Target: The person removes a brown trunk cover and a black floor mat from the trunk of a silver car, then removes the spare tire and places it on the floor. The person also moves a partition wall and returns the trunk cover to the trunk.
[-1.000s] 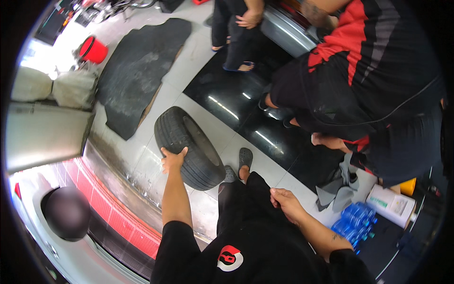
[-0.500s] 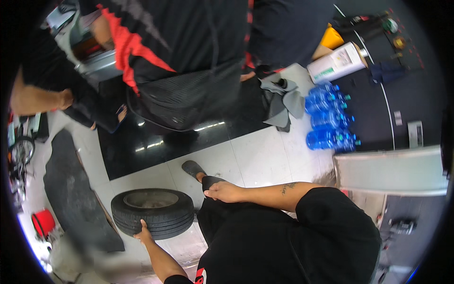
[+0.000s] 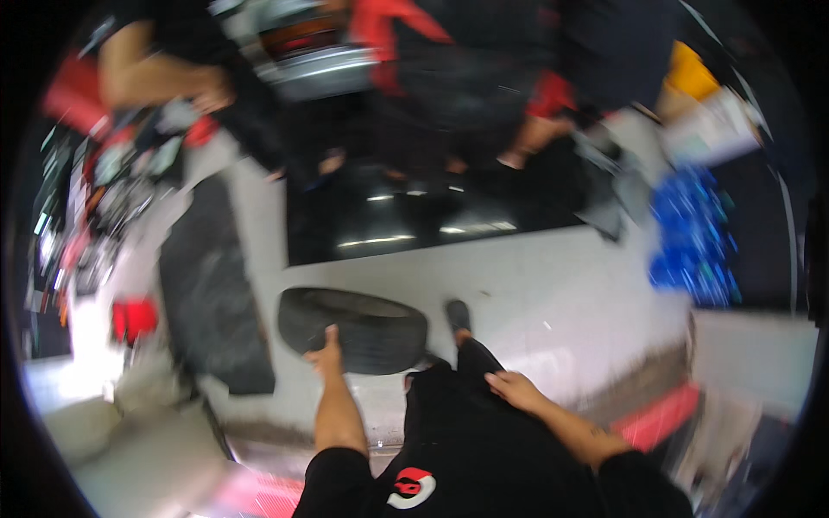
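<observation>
A black car tyre (image 3: 380, 341) stands on the pale floor in front of me, tilted and blurred, its rounded tread toward me. My left hand (image 3: 326, 352) is on the tread at its left end, one digit stretched up over it and the other fingers curled at the edge. My right hand (image 3: 515, 390) is closed on the black trouser leg (image 3: 480, 363) by my thigh, with the fingertips smeared by motion. Beyond that leg shows my dark shoe (image 3: 458, 315).
A shiny black mat (image 3: 389, 233) lies ahead, with other people standing around it. To the left are a long dark rubber sheet (image 3: 211, 276) and a red bucket (image 3: 136, 319). Blue water bottles (image 3: 691, 233) and a white box (image 3: 712, 129) stand at right, near grey cut pieces (image 3: 609, 190).
The whole view has swung, so the tyre, mat and bottles sit further right. My left hand remains on the tyre, and my right stays at the trouser leg. The people ahead have shifted.
</observation>
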Tool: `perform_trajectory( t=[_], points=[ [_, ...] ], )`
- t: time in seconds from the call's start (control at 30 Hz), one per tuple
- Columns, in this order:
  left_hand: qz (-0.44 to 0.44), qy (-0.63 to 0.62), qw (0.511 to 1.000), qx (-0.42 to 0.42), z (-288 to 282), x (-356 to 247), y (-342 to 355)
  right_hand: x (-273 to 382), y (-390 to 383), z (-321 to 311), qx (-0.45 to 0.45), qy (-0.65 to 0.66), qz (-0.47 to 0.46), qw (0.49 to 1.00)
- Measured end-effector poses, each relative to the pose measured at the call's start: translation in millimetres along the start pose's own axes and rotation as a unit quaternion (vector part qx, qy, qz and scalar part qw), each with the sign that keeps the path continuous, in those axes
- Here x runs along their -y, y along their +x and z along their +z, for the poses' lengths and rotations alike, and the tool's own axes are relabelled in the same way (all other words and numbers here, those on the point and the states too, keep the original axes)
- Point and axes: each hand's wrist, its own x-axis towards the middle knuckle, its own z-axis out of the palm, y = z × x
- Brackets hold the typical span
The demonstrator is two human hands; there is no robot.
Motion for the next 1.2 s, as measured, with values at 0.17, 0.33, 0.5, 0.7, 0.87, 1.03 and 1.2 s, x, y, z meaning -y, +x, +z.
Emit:
perform_trajectory(
  t=[0.17,0.33,0.5,0.7,0.87,1.03,1.2],
  points=[
    [-0.062,-0.115,0.991,-0.034,-12.7,32.1,-38.3,-14.5,-11.2,-16.1,-0.049,0.105,0.019,0.993],
    [-0.081,-0.176,0.981,-0.008,-6.8,72.3,-34.8,-23.1,-0.4,-34.2,-0.054,0.111,0.067,0.99],
    [-0.054,-0.178,0.982,0.036,-2.9,96.9,-28.4,-16.9,15.3,-12.8,-0.015,0.092,0.08,0.992],
    [-0.028,-0.138,0.988,0.057,-12.2,87.7,-55.0,6.9,40.1,27.0,0.044,0.013,0.067,0.997],
    [-0.027,-0.121,0.985,0.122,-15.6,72.1,-81.7,18.0,52.6,42.6,0.057,-0.008,0.048,0.997],
    [0.028,-0.059,0.994,0.092,-8.8,60.8,-100.6,13.2,45.2,28.1,0.045,-0.01,0.05,0.998],
    [0.014,-0.055,0.994,0.098,-9.2,57.7,-96.3,-2.4,40.1,4.1,0.018,-0.001,0.067,0.998]
  ],
)
